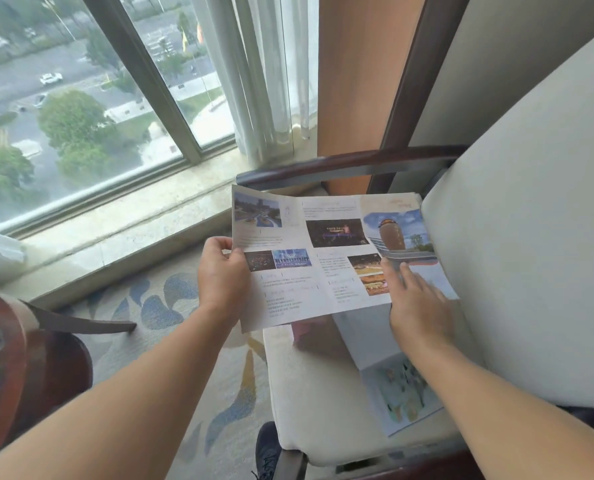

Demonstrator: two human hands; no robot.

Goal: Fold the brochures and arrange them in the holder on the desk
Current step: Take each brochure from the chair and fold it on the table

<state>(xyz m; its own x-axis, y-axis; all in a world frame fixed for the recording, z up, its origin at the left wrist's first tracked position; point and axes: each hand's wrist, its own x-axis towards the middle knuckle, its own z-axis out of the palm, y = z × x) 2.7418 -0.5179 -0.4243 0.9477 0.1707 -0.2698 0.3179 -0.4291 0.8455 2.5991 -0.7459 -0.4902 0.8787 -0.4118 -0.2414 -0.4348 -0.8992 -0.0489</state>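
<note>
The unfolded brochure (309, 258) stretches left to right between the hands, over the armchair seat (309, 393). The left hand (221, 275) pinches its left edge, fingers curled. The right hand (416, 299) presses flat on the right end, fingers straight and gripping nothing. The left panel likely swings rightward.

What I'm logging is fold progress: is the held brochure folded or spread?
Mostly spread: the brochure shows two open panels; its right panel seems turned in under the right hand. The left hand grips its left edge.
</note>
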